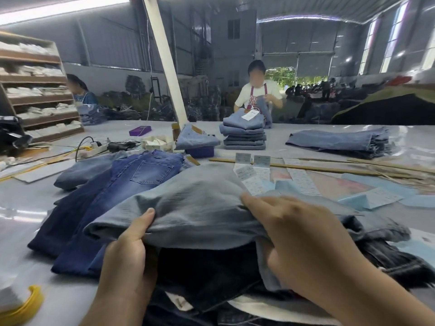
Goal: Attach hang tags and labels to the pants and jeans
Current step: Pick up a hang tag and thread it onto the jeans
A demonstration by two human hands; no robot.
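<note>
On the table (28,203), my hands, left (128,252) and right (294,234), pinch pale grey jeans (195,203); dark garments (211,267) beneath are mostly hidden.

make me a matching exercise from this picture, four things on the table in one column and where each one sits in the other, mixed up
Things
1. pale grey pants
2. dark blue jeans
3. purple box
4. stack of folded jeans

Places
A. far side of the table, in front of the person in the apron
B. held up in the grip of both hands
C. far left, beyond the power strip
D. flat on the table, left of the held garment

Pairs: 1-B, 2-D, 3-C, 4-A
</note>
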